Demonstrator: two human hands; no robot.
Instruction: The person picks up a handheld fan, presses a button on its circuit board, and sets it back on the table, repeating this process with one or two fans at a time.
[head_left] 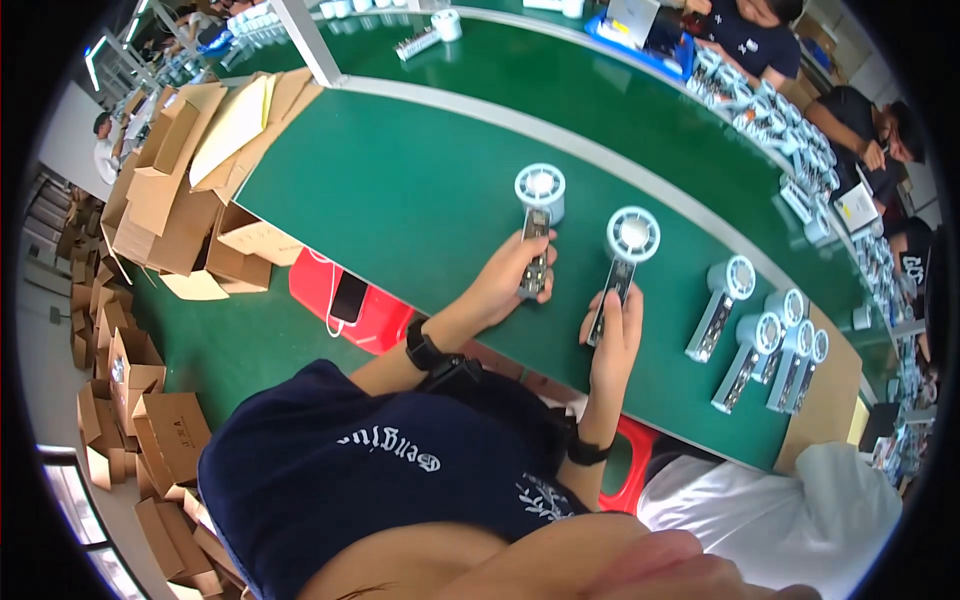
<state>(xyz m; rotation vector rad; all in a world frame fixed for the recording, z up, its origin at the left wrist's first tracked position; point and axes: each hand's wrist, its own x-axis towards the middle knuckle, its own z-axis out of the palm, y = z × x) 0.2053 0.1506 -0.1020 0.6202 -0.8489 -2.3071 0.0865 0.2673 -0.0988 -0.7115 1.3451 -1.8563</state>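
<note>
Navy shirt (300, 450) nearest, the left hand (503, 276) grasps the left fan (540, 192) and the right hand (616, 335) the right fan (633, 237), both over the green table (400, 180); holding edges, clear of exposed circuitry (537, 224), seems advisable.

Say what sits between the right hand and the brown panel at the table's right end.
A group of light-blue fan units on the green tabletop; head view shows it.

navy shirt (290, 470) (white lettering (427, 460) across it), black straps (588, 453) at both wrists
</note>
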